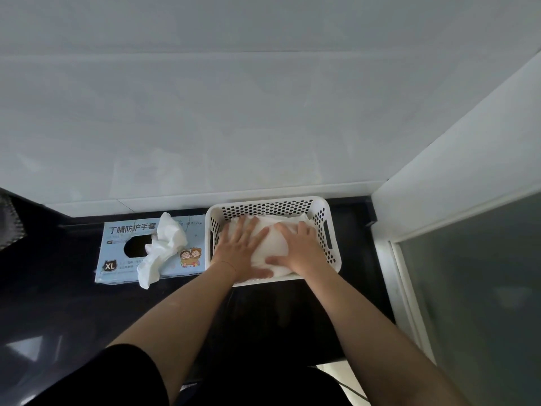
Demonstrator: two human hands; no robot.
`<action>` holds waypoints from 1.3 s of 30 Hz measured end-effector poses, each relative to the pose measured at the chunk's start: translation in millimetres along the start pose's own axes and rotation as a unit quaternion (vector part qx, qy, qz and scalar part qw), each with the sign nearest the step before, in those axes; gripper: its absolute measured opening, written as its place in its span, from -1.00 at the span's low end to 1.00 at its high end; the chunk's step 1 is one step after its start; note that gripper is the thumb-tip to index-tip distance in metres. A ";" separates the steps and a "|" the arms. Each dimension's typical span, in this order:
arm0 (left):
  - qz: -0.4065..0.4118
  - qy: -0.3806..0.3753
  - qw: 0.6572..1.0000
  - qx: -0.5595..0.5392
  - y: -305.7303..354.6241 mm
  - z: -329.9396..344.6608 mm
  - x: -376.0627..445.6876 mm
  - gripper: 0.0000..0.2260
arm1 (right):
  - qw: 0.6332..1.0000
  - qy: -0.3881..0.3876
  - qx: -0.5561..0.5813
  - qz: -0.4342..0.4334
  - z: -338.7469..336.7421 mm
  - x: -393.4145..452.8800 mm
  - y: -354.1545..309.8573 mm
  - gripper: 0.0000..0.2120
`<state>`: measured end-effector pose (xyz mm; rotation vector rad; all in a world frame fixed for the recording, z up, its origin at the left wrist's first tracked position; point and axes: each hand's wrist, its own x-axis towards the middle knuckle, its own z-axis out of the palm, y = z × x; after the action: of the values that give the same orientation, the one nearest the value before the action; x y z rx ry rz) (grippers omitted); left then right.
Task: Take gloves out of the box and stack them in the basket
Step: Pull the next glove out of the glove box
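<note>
A white perforated plastic basket stands on the dark counter, right of a light blue glove box. White gloves lie piled inside the basket. My left hand lies flat on the pile's left side with fingers spread. My right hand presses flat on the right side, thumb stretched toward the left hand. A crumpled white glove sticks out of the box's oval opening and droops over its front edge.
The dark counter runs along a pale wall. A white frame with a frosted glass panel closes the right side, close to the basket. A grey mesh object shows at the far left edge.
</note>
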<state>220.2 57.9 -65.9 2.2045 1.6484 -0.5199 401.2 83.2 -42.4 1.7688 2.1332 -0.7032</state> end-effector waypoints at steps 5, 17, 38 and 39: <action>-0.007 0.000 1.000 0.002 -0.5 3.7 1.7 -0.04 | 0.999 -0.038 0.029 0.001 -7.9 7.3 2.8 -0.07; 0.037 0.225 0.964 -0.141 -10.8 -40.3 -50.2 -0.32 | 0.972 0.181 0.147 0.013 -58.1 -11.6 -50.7 -0.85; -0.102 0.303 0.880 -0.351 -182.3 -48.4 -147.9 -0.87 | 0.962 0.128 0.238 -0.048 -22.5 -24.8 -233.3 -0.92; -0.102 0.314 0.873 -0.359 -185.3 -56.1 -150.9 -0.88 | 0.954 0.135 0.264 -0.049 -25.9 -26.7 -237.5 -0.92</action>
<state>7.6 8.2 46.3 1.6948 1.9422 0.7569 178.0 43.5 37.4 2.1337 2.3815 -1.2154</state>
